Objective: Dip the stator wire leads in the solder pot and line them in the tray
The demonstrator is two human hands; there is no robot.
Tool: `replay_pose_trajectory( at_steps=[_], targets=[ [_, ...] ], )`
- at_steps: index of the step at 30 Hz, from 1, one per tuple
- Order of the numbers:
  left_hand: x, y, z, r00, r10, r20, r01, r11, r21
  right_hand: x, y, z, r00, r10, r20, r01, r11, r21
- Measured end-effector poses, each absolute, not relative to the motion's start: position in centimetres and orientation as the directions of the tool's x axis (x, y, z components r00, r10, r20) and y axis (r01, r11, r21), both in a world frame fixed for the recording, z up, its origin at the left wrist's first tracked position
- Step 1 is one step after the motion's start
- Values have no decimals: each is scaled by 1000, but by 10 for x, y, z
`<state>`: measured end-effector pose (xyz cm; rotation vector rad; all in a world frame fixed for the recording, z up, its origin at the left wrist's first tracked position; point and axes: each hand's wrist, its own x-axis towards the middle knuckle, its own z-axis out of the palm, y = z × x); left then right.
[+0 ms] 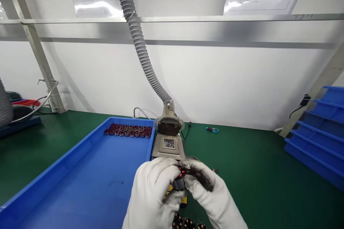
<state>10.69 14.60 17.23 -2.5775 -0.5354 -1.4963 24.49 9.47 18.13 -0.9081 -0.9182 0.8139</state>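
In the middle of the head view, both my hands wear white gloves and meet around a small black round part with pink-red coils [182,172], which looks like a motor stator. My left hand [154,189] is closed on it from the left. My right hand [208,186], its glove fingers stained black, pinches it from the right. The fingers hide much of the part. Below my hands, several similar dark round parts with copper-coloured spots [188,223] show at the bottom edge. Something yellow and black [184,200] is partly visible behind my left hand.
Just beyond my hands stands a metal solder pot [162,145] under a fume hood on a grey ribbed hose [138,39]. A blue tray [67,161] at left holds rows of round parts [128,130] at its far end. Blue stacked trays [317,143] stand at right on the green tabletop [255,164].
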Motion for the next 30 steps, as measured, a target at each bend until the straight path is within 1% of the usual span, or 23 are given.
replay_pose_trajectory(
  at_steps=[1,2,4,6,7,8,10,11,12,13,14,15,17,19,20,21,22,24,27,30],
  targets=[
    [106,146,174,438,255,862,320,-940,115,247,95,181,378,854,357,-106,423,-900],
    [106,146,175,429,285,857,264,-947,182,248,95,181,369,829,419,-30,462,-887],
    [106,143,174,455,402,795,148,-914,377,251,95,180,355,778,518,68,531,-845],
    [106,138,171,502,554,664,107,-802,587,252,94,180,348,775,528,76,538,-840],
    [106,135,169,517,609,601,116,-746,656,252,92,181,349,788,507,37,529,-848],
    [105,133,168,523,651,551,131,-700,703,253,91,182,334,820,465,-40,505,-862],
    [102,129,167,520,692,501,119,-640,759,256,86,186,317,881,351,-285,442,-851],
    [100,129,168,513,692,508,93,-633,769,259,83,188,333,895,298,-409,422,-809],
    [99,129,170,495,680,541,61,-648,759,261,81,189,366,896,250,-499,416,-760],
    [98,130,172,468,651,597,29,-687,726,264,80,189,404,890,212,-540,419,-730],
    [96,132,176,436,599,672,6,-748,663,265,81,188,436,880,186,-537,421,-731],
    [96,134,179,400,524,752,10,-823,568,264,82,186,460,868,187,-508,430,-746],
    [95,138,185,350,352,868,95,-935,341,256,87,181,408,890,201,-465,392,-794],
    [95,141,187,351,219,911,225,-964,145,243,92,176,283,937,203,-477,321,-818],
    [95,142,188,355,186,916,277,-957,87,237,95,174,227,954,197,-492,286,-822],
    [95,142,188,361,177,916,305,-950,63,231,96,174,186,964,189,-501,259,-826],
    [96,142,188,365,184,913,306,-950,69,227,97,174,162,971,178,-507,237,-829],
    [95,142,188,380,218,899,246,-961,130,225,98,174,151,974,171,-518,226,-825],
    [92,142,192,418,259,871,93,-966,242,230,98,173,125,980,156,-546,200,-813],
    [90,144,196,440,284,852,7,-950,313,232,99,169,113,987,118,-577,162,-801]
  ],
)
